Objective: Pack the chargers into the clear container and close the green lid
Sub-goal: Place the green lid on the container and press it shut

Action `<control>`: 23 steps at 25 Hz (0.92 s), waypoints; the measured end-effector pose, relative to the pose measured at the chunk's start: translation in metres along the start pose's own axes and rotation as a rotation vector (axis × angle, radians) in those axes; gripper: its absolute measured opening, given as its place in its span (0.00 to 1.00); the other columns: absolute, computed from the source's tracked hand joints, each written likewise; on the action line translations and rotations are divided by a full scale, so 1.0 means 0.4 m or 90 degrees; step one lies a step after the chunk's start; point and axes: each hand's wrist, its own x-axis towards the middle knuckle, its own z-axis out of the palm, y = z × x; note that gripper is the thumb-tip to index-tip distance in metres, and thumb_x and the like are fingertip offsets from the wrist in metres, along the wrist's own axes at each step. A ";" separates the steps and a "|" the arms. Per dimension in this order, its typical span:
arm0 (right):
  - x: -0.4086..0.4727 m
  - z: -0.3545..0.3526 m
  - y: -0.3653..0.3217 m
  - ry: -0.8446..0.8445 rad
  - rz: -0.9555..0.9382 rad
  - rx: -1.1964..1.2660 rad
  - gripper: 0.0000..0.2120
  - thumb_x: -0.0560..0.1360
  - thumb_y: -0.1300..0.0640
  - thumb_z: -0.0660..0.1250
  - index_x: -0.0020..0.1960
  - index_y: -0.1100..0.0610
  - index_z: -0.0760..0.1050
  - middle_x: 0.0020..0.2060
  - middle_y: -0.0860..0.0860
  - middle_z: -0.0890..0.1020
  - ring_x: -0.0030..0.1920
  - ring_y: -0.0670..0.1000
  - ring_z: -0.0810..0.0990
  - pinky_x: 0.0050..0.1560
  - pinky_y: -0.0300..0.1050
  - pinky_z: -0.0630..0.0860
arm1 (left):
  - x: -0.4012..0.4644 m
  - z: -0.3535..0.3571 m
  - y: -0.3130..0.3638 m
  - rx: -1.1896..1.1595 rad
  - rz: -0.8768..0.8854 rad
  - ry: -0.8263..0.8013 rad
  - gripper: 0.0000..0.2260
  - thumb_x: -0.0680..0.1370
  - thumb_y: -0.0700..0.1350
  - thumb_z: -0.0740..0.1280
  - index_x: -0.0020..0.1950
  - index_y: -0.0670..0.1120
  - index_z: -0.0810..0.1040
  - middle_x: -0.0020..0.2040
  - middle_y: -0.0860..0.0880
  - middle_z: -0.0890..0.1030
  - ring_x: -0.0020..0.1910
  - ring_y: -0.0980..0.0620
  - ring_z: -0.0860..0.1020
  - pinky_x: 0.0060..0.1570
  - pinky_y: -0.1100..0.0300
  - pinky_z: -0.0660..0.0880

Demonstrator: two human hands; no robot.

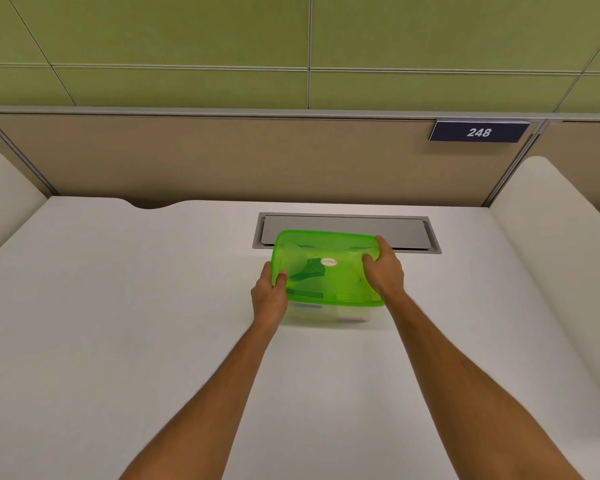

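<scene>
On the white desk (pixel 118 306), two bare forearms reach in from the near edge toward a clear container (pixel 326 313) that sits toward the far edge, a little right of centre. The green lid (pixel 326 261) lies on top of it, covering the whole opening. The left hand (pixel 269 294) clasps the lid's left edge, thumb on top and fingers curled down the side; the right hand (pixel 385 268) clasps the right edge the same way. Through the tinted lid dark shapes show inside the container, which may be the chargers, though the tint blurs them too much to tell. Just behind the container a grey cable hatch (pixel 395 230) is set into the desk, its near-left part hidden by the lid. Beyond, a beige partition (pixel 222 157) carries a dark plate (pixel 478 132) reading 248
</scene>
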 end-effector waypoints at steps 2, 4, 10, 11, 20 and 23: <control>0.000 0.011 0.005 -0.005 -0.017 -0.049 0.26 0.79 0.55 0.59 0.76 0.53 0.60 0.73 0.56 0.66 0.67 0.62 0.71 0.64 0.54 0.70 | -0.002 -0.002 -0.008 -0.004 -0.006 0.010 0.09 0.81 0.45 0.61 0.58 0.45 0.76 0.47 0.46 0.81 0.46 0.44 0.76 0.44 0.56 0.71; 0.001 0.019 0.010 -0.006 -0.029 -0.091 0.25 0.79 0.53 0.59 0.75 0.52 0.60 0.72 0.58 0.65 0.66 0.64 0.71 0.61 0.55 0.71 | -0.008 -0.006 -0.013 -0.007 -0.011 0.017 0.07 0.80 0.44 0.62 0.55 0.45 0.77 0.45 0.46 0.81 0.46 0.43 0.77 0.43 0.56 0.71; -0.021 0.029 0.018 0.006 -0.046 -0.153 0.25 0.79 0.51 0.57 0.76 0.51 0.59 0.66 0.62 0.69 0.63 0.65 0.70 0.57 0.56 0.73 | -0.052 -0.017 -0.045 0.013 -0.019 0.042 0.09 0.79 0.45 0.64 0.55 0.42 0.77 0.46 0.43 0.82 0.47 0.40 0.78 0.43 0.54 0.72; -0.030 0.029 0.021 0.012 -0.042 -0.155 0.25 0.79 0.50 0.57 0.76 0.50 0.60 0.65 0.62 0.69 0.63 0.65 0.70 0.56 0.55 0.73 | -0.058 -0.019 -0.043 0.025 -0.019 0.045 0.10 0.79 0.45 0.64 0.57 0.41 0.77 0.47 0.42 0.82 0.48 0.40 0.78 0.45 0.53 0.73; -0.080 0.037 0.013 0.047 -0.016 -0.222 0.25 0.80 0.48 0.54 0.77 0.49 0.58 0.62 0.61 0.69 0.63 0.62 0.68 0.51 0.55 0.75 | -0.007 -0.049 -0.004 0.191 -0.173 0.013 0.23 0.82 0.57 0.48 0.51 0.43 0.75 0.46 0.42 0.77 0.42 0.37 0.79 0.36 0.50 0.81; -0.088 0.039 0.012 0.051 -0.014 -0.228 0.25 0.80 0.47 0.54 0.77 0.49 0.57 0.63 0.61 0.69 0.62 0.62 0.68 0.51 0.55 0.75 | -0.017 -0.029 -0.024 0.212 -0.126 0.060 0.27 0.82 0.58 0.46 0.48 0.40 0.76 0.45 0.38 0.80 0.42 0.35 0.80 0.43 0.46 0.79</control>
